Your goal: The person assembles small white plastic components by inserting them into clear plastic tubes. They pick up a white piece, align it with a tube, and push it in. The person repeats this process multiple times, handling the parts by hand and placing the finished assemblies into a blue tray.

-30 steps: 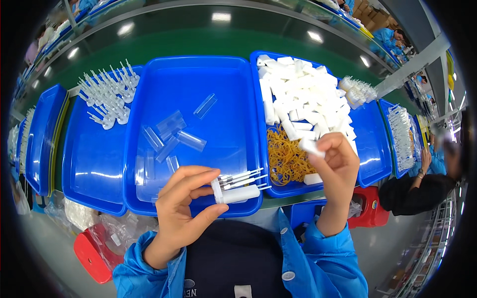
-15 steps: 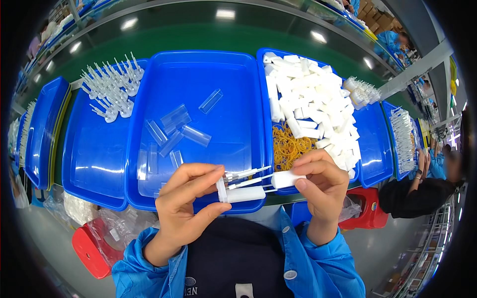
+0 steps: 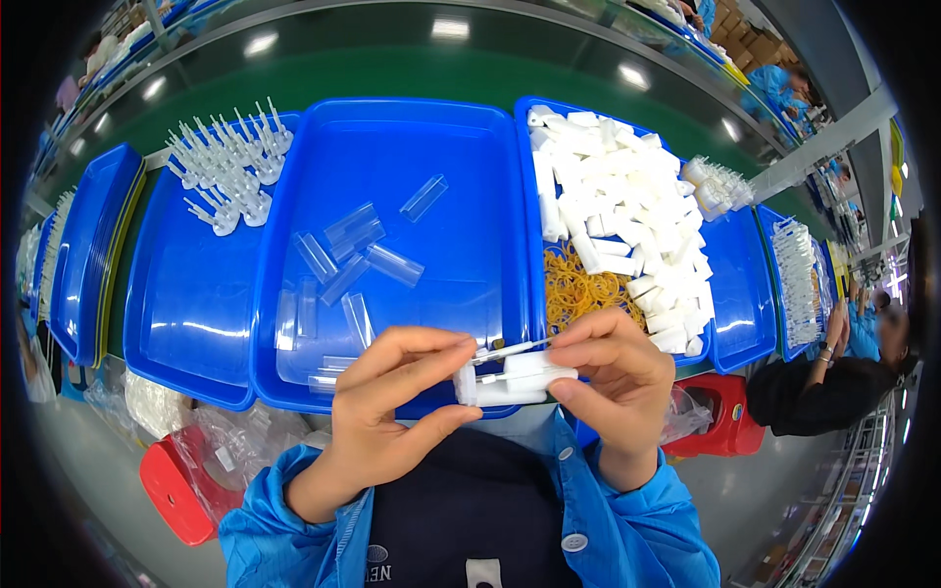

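Holding a small bundle of white plastic parts [image 3: 510,377] between them, the left hand [image 3: 392,412] and the right hand [image 3: 613,392] meet just over the near rim of the middle blue tray [image 3: 392,147]. Both hands are closed in a pinch on the bundle: the left thumb and fingers grip its left end, the right thumb and fingers its right end. The bundle looks like two or three short white blocks stacked together, with a thin white pin running along the top; the exact count is hard to tell. Its long axis lies roughly left to right, nearly level, the pin's tip pointing right and slightly up.

Three big blue trays sit side by side ahead. The middle one holds about ten clear plastic sleeves [image 3: 353,260], scattered. The left tray [image 3: 186,304] carries a cluster of white pin pieces [image 3: 225,162] at its far end, too many to count. The right tray [image 3: 730,284] is heaped with white blocks [image 3: 627,211], plus a pile of yellow rubber bands [image 3: 583,289] near the hands. Two red stools [image 3: 176,485] stand below.
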Available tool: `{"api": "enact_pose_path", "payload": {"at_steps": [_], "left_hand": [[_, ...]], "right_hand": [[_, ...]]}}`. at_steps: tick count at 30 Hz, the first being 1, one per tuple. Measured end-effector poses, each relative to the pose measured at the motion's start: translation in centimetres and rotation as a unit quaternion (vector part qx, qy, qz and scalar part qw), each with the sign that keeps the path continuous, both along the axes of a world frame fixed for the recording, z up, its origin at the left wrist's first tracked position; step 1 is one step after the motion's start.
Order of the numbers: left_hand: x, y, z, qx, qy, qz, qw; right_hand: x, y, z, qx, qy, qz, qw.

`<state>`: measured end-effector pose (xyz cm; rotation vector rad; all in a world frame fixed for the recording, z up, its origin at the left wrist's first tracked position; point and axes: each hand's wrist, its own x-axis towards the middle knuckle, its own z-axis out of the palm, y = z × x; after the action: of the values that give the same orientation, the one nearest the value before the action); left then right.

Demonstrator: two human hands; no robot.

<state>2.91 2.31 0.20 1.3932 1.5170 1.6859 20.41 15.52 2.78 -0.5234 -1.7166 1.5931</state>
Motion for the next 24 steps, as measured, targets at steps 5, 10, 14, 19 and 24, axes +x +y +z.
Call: {"api": "enact_pose_path", "payload": {"at_steps": [5,10,14,19,24], "left_hand": [[0.4,0.3,0.0,0.013,0.004,-0.007,1.000],[0.3,0.2,0.1,-0.004,-0.041,-0.012,0.999],[0.4,0.4,0.0,0.020,-0.110,-0.017,0.994],[-0.4,0.1,-0.9,0.034,-0.120,-0.052,0.991],[0.0,0.4,-0.2,0.031,-0.177,-0.022,0.983]], "right_hand": [[-0.8,-0.5,0.0,0.234,-0.041,-0.014,0.971],[-0.4,1.1,0.7,0.316,-0.049,-0.013,0.947],[0.7,7.1,0.2,0.435,-0.179,-0.176,0.865],[1.6,9.7,-1.4,0.500,-0.373,-0.185,0.760],[1.0,10.1,-2.1,0.487,-0.402,-0.172,0.756]]}}
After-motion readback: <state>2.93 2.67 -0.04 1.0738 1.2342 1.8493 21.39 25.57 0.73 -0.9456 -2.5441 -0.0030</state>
